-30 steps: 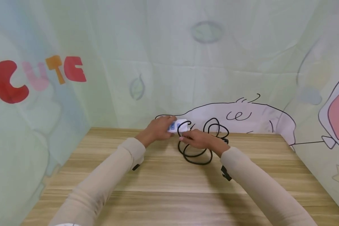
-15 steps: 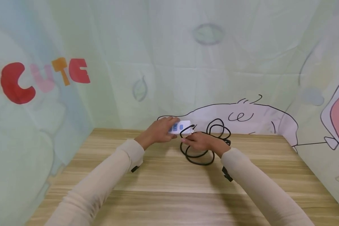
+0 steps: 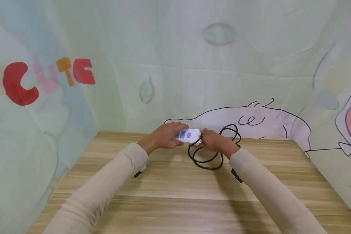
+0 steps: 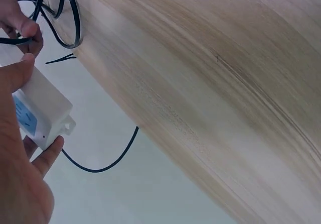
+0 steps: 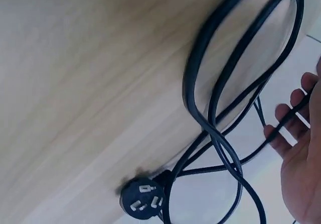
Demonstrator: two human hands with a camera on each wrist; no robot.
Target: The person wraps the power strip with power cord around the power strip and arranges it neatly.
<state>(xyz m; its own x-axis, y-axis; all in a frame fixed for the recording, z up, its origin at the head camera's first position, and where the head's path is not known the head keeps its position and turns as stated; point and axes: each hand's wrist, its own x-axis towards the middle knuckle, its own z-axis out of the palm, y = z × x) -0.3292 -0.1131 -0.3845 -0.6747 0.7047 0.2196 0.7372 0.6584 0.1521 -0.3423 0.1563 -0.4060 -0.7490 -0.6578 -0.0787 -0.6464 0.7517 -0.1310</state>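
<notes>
A white power strip [image 3: 194, 134] with blue socket faces is held near the back of the table. My left hand [image 3: 165, 136] grips its left part, thumb on one side and fingers on the other, as the left wrist view shows. My right hand [image 3: 212, 140] is at the strip's right end, where the black power cord [image 3: 206, 168] leaves it. In the right wrist view the cord runs across the curled fingers [image 5: 281, 142]. Loose loops of cord hang and lie around the right hand. A black three-pin plug [image 5: 143, 199] shows beside these loops.
The wooden table [image 3: 175, 208] meets a pale printed cloth backdrop [image 3: 181, 81] right behind the hands. Cloth walls with cartoon prints, including red letters [image 3: 19, 84], stand at both sides.
The power strip has shifted slightly right and toward me in the left hand, its right end more exposed. My right hand has moved from below the cord up to that end.
</notes>
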